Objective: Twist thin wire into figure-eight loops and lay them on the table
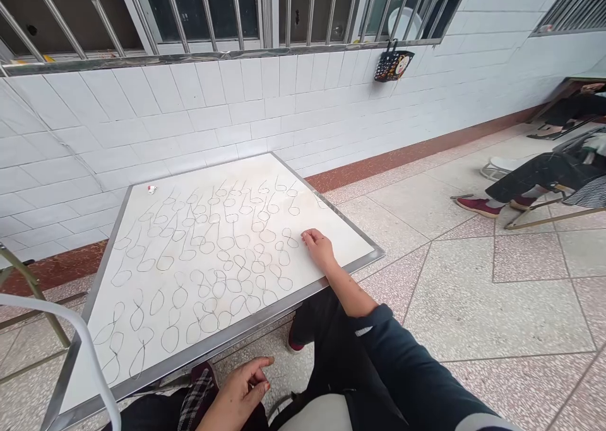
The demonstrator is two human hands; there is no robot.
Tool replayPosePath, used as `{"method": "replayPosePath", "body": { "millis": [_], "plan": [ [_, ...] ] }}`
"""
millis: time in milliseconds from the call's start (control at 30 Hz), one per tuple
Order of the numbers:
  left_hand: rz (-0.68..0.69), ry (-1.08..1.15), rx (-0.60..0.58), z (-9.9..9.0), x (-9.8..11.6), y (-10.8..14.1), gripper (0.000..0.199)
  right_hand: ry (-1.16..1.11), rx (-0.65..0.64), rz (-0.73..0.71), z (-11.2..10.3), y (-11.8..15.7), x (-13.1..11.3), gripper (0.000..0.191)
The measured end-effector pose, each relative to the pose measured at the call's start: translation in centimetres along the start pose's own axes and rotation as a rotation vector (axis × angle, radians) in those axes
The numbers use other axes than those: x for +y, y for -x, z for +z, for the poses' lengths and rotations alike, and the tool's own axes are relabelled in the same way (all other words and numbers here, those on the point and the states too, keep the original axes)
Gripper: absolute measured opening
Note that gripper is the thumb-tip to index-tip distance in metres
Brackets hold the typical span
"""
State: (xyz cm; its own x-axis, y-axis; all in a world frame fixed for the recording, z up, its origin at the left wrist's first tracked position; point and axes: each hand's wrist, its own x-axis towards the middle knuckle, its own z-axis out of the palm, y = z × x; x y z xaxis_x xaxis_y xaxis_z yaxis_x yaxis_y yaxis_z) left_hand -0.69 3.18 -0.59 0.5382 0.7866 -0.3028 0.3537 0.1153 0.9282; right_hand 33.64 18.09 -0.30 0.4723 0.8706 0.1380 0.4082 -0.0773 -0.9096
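Many thin, dark, wire-like loops point(219, 289) lie in rough rows on a white tabletop point(345, 232) with a metal rim. Some are shaped like a figure eight, others are single rings with a straight tail. My right hand point(319, 249) rests over the table's right part, its fingers curled and pressed together. Just left of its fingertips lies one small double loop point(290, 238); anything pinched in the fingers is too small to make out. Over my lap, below the table's front edge, my left hand point(240, 390) has its thumb and index finger apart, with nothing visible between them.
A small red-and-white item point(151, 190) sits at the table's far left corner. A pale curved bar point(89, 349) crosses the left foreground. Behind stands a white tiled wall with barred windows and a hanging dotted bag point(392, 65). Another person's legs point(525, 178) show at right.
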Motion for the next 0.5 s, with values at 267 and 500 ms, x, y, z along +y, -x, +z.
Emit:
{"method": "replayPosePath", "body": {
  "millis": [267, 500],
  "plan": [
    [0.059, 0.072, -0.069, -0.1, 0.9, -1.0, 0.029, 0.219, -0.079, -0.091, -0.3, -6.2, -0.9, 0.016],
    [-0.003, 0.218, -0.022, 0.0, 0.2, -1.7, 0.036, 0.415, -0.128, -0.140, 1.0, -11.6, -0.8, 0.008]
  ]
}}
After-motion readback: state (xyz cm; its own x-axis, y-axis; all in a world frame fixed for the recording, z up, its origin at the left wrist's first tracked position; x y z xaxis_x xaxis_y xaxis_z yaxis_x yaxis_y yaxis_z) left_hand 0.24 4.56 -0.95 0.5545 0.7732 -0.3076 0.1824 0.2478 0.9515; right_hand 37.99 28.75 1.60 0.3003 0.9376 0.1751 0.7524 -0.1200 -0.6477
